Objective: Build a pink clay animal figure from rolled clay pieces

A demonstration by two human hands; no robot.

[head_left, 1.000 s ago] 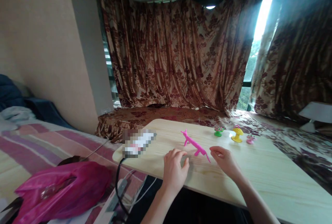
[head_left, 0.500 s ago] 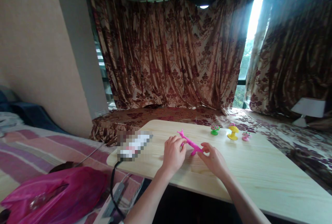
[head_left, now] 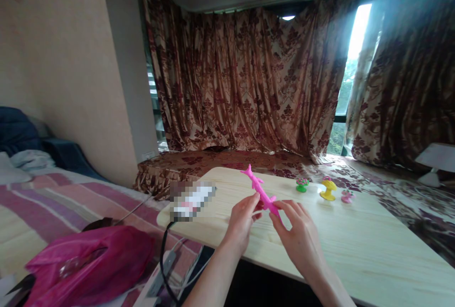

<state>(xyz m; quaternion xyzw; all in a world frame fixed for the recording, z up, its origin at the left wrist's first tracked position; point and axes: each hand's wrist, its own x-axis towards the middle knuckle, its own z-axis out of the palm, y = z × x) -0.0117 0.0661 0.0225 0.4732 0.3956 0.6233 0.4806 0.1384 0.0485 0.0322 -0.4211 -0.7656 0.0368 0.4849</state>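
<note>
A slim, bright pink toy animal (head_left: 258, 185) with small fin-like or limb-like bumps is held slantwise above the wooden table (head_left: 355, 250). Its far end is forked and points away to the upper left. My left hand (head_left: 242, 219) pinches the middle of the toy from the left, thumb on top. At the near end, my right hand (head_left: 300, 231) grips it between thumb and fingers, which hide part of that end. Both hands are closed on the toy, over the table's near half.
At the back right of the table stand a green mushroom-like toy (head_left: 302, 185), a yellow one (head_left: 327, 189) and a small pink one (head_left: 347, 196). A blurred-out device (head_left: 194, 201) with a black cable lies at the left edge. A magenta bag (head_left: 95, 259) rests on the striped bed.
The pink toy has turned, its forked end now pointing farther away and higher. Both hands have shifted along it, the right one rolling over its near end. The view has swung slightly left.
</note>
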